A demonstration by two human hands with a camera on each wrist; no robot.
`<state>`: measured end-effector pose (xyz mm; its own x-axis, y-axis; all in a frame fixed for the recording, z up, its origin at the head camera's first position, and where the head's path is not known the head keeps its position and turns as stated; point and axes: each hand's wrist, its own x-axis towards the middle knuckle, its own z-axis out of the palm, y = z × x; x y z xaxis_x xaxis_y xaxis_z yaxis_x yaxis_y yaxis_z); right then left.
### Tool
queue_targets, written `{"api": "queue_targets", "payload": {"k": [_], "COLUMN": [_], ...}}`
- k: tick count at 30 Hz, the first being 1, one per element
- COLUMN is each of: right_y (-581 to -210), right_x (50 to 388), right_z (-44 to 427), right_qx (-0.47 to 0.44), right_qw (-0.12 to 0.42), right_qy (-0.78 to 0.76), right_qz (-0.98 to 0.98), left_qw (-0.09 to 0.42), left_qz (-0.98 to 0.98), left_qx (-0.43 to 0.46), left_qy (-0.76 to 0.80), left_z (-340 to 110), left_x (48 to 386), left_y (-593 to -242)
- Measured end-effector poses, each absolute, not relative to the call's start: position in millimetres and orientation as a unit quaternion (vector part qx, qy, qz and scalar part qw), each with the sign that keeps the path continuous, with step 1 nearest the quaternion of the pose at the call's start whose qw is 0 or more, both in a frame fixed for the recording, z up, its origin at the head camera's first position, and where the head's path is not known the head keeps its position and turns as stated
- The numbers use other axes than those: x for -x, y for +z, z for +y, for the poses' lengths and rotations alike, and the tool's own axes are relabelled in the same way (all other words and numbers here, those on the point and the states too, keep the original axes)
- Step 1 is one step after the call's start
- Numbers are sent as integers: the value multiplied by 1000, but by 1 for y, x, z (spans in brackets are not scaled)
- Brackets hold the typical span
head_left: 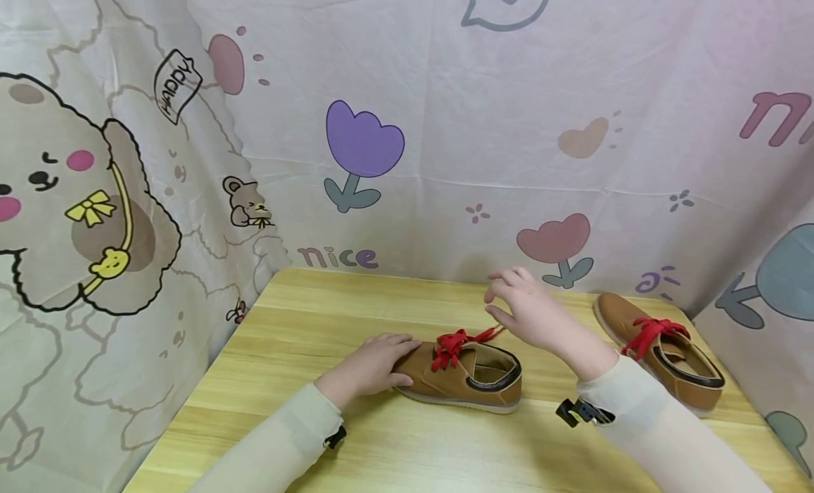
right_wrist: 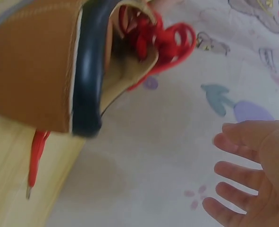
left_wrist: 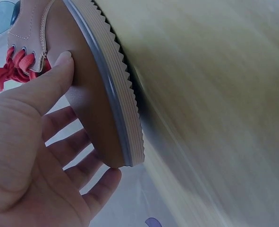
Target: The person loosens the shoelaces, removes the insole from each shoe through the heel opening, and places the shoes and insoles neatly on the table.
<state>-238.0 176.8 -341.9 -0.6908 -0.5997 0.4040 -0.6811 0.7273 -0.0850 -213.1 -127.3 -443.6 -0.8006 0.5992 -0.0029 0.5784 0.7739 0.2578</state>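
A brown leather shoe (head_left: 439,387) with red laces stands sole-down on the table, its toe to the left. My left hand (head_left: 372,366) holds the toe, thumb on the near side and the other fingers across the front; the left wrist view shows the thumb (left_wrist: 59,78) pressed to the leather. The red laces (head_left: 449,348) are bunched over the tongue, and one lace end trails off on the far side. Above and beyond the heel hovers my right hand (head_left: 524,306), its fingers loosely bent and nothing in them. In the right wrist view that lace end (right_wrist: 38,161) lies apart from the fingers.
A second brown shoe (head_left: 687,380) with tied red laces stands at the table's right side. The wooden table (head_left: 305,302) meets a printed cloth (head_left: 432,126) at its back edge, and cloth also hangs at both sides.
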Motion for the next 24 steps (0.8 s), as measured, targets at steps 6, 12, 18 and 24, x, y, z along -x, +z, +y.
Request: {"api": "queue_targets", "payload": {"k": [6, 12, 18, 24], "right_y": [-342, -347, -354, -359], "right_x": [226, 220, 215, 212], "right_z": [165, 156, 146, 139], "right_qx": [-374, -396, -412, -434], "right_qw": [170, 172, 158, 151], "right_qy": [116, 115, 120, 123], "right_qz": [-904, -895, -889, -880], "left_qw": [43, 40, 39, 41], "left_qz": [940, 939, 940, 940], "left_qx": [-314, -317, -315, -313], "left_qy": [125, 125, 127, 130], "left_z": [-128, -128, -128, -128], "left_x": [213, 213, 214, 213], "left_y": [-444, -445, -446, -445]}}
